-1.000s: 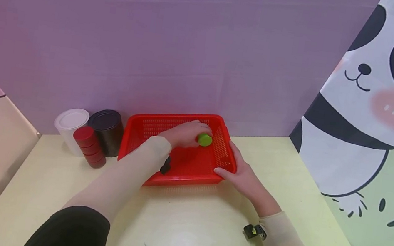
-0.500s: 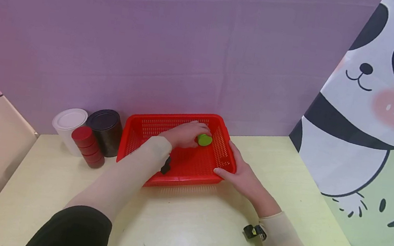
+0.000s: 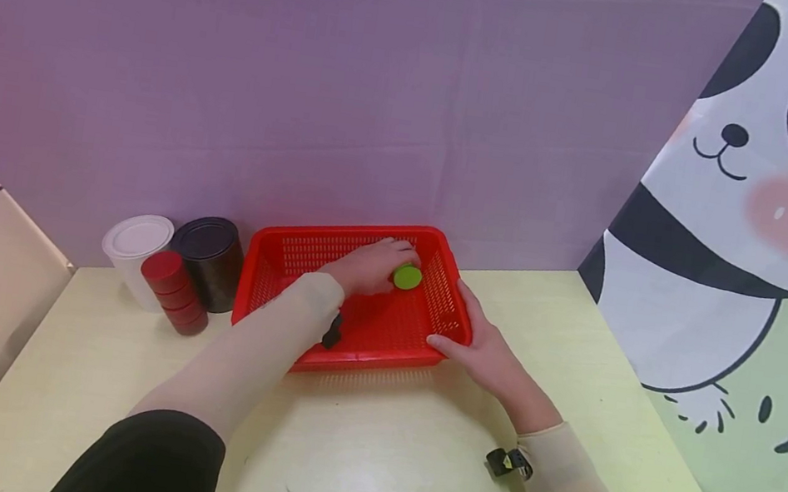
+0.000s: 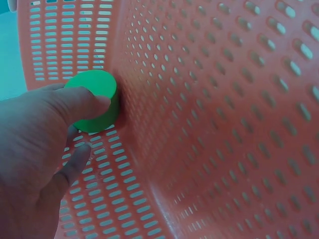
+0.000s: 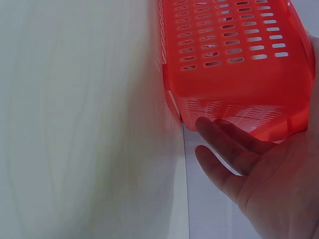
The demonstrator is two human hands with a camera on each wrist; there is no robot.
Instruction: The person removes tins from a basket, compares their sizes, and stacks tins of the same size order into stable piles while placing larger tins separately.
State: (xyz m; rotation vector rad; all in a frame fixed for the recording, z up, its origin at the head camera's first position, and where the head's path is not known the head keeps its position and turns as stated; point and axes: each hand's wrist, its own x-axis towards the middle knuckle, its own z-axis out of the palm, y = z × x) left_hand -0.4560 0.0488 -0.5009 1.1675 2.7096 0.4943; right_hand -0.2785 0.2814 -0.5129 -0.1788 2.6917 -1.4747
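Note:
Inside a red perforated plastic basket (image 3: pixel 394 326), my left hand (image 3: pixel 370 268) holds a small green cylinder (image 3: pixel 407 277). In the left wrist view, a finger lies across the green cylinder (image 4: pixel 94 82) close to the basket wall (image 4: pixel 199 109), and the other fingers are partly hidden behind it. At the basket's right end, my right hand (image 3: pixel 488 356) grips the rim, thumb over the front corner and fingers along the outside. The right wrist view has the right hand's fingers (image 5: pixel 229 149) spread beside the basket's outer wall (image 5: pixel 234 79); the thumb is out of sight there.
Left of the basket stand a white lidded canister (image 3: pixel 138 239), a dark lidded canister (image 3: pixel 211 258) and a stack of dark red round pieces (image 3: pixel 174 291), close together. A purple wall (image 3: pixel 355 89) rises behind the pale table (image 3: pixel 365 452). A panda-printed panel (image 3: pixel 716 325) borders the right side.
The head view has shifted slightly. My left hand still holds the green cylinder in the basket, and my right hand keeps its grip on the rim.

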